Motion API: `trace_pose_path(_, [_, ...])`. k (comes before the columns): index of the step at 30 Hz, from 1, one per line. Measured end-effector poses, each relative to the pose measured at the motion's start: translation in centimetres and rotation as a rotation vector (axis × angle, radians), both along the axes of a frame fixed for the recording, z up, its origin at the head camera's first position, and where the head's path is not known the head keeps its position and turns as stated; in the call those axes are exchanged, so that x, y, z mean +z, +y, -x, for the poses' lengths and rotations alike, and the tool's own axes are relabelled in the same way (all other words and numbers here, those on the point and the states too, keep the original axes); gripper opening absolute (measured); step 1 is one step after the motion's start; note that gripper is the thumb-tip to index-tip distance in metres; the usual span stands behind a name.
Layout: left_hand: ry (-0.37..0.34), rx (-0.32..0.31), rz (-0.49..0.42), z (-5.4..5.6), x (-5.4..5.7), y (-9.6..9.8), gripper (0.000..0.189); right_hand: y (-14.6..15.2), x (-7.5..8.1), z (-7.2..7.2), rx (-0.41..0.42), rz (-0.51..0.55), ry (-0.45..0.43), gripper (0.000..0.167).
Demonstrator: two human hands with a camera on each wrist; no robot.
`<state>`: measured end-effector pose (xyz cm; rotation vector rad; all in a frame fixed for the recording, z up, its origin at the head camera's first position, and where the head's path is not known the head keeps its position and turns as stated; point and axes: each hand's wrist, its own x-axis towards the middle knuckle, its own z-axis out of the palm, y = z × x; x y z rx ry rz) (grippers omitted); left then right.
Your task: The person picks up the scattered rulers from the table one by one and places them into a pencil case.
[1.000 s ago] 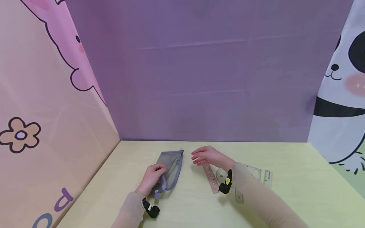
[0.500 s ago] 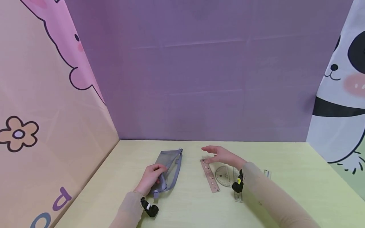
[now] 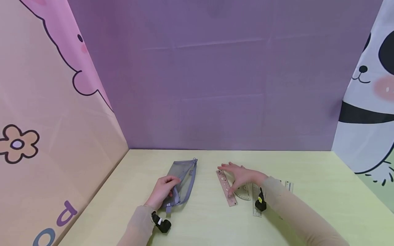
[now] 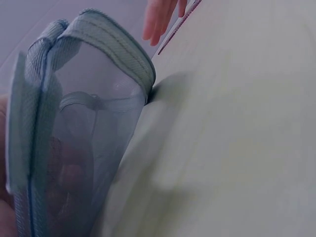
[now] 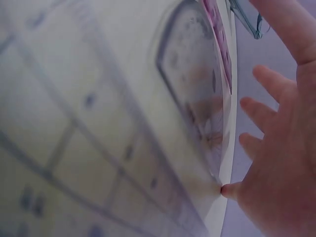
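On the left of the table, my left hand pinches the edge of a grey-purple mesh zip pouch. In the left wrist view the pouch gapes along its zipper, and fingers show through the mesh. Over at the right, my right hand spans above a pink ruler, its fingers spread and the thumb by the ruler's lower half. Whether it touches the ruler, I cannot tell. A clear protractor lies partly beneath that hand; the right wrist view shows the protractor close up.
A clear ruler lies right of the protractor, partly covered by the wrist. Farther right, another ruler shows behind the sleeve. A purple backdrop rises behind the pale table.
My right hand has moved right, then down over the pink ruler, its thumb and fingers spreading apart. The left hand keeps its hold on the pouch.
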<state>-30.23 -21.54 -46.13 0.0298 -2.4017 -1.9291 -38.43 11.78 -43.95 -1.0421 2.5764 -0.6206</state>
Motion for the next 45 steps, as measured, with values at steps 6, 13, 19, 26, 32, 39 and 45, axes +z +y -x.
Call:
trace_pose_path(6, [0.007, 0.003, -0.001, 0.0, 0.2, 0.0, 0.014, -0.3, 0.3, -0.1, 0.012, -0.064, 0.011, 0.108])
trace_pose_path(13, [0.002, -0.005, -0.013, 0.0, 0.2, 0.1, 0.017, -0.6, 0.6, -0.1, 0.033, -0.119, 0.020, 0.107])
trace_pose_path(19, [-0.002, 0.007, -0.009, 0.0, 0.1, 0.2, 0.016, -0.9, 0.7, 0.0, 0.041, -0.148, 0.026, 0.106])
trace_pose_path(26, [-0.012, 0.011, -0.007, 0.0, 0.0, 0.1, 0.014, -1.3, 0.8, -0.1, 0.024, -0.151, 0.021, 0.110])
trace_pose_path(32, [-0.011, 0.008, 0.001, 0.0, -0.1, 0.1, 0.014, -1.6, 0.6, 0.1, 0.044, -0.115, 0.080, 0.113])
trace_pose_path(39, [-0.008, 0.011, 0.001, 0.1, -0.2, 0.0, 0.013, -1.9, 0.3, 0.1, 0.028, -0.077, 0.121, 0.113])
trace_pose_path(45, [-0.001, 0.009, 0.010, 0.1, -0.2, 0.1, 0.014, -2.3, 0.6, -0.1, -0.064, 0.027, 0.069, 0.101])
